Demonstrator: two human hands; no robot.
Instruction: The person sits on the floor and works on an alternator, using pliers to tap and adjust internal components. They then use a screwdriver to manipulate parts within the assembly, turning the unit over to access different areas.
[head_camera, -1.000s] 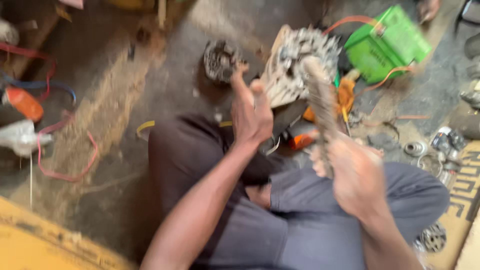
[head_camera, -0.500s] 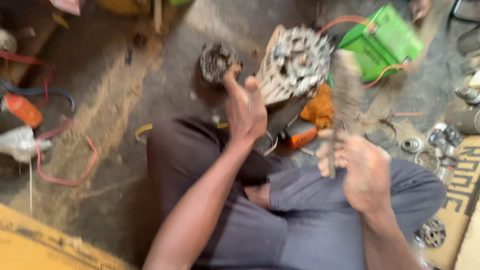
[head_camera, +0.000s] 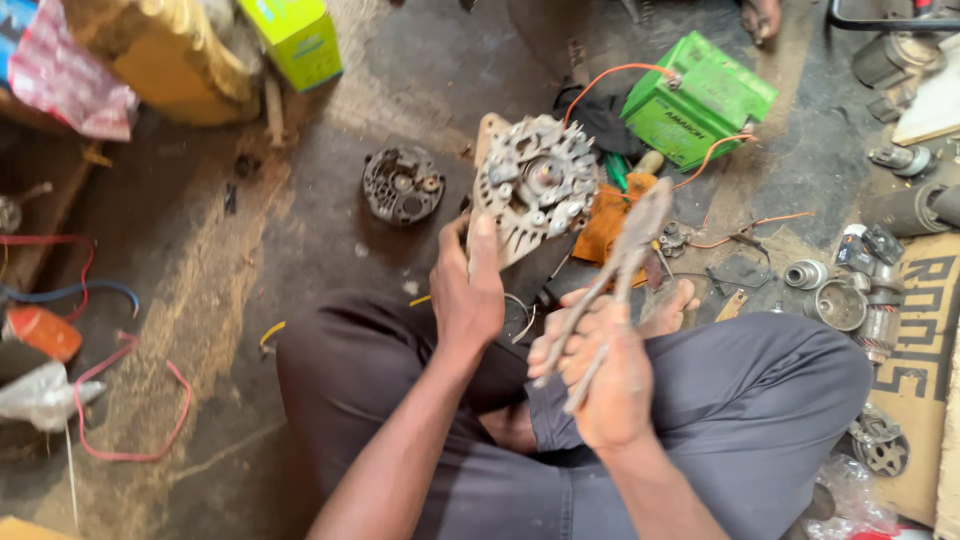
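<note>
Left hand (head_camera: 468, 290) around alternator (head_camera: 533, 185)

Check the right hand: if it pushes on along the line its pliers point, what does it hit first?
Likely the alternator housing held up by the left hand: the pliers in the right hand aim at its right edge. Depth is unclear; they might pass beside it.

The floor (head_camera: 300, 250) is bare grey concrete, stained dark and dusted with pale sandy grit that runs in a streak from the top centre down to the lower left. Daylight falls evenly, with soft shadows. A green battery (head_camera: 700, 100) sits at the upper right, a yellow box (head_camera: 298, 38) at the top left. Loose red wire (head_camera: 130, 400) curls at the lower left. Cardboard (head_camera: 925, 330) lies along the right edge under metal parts (head_camera: 845, 300).
</note>
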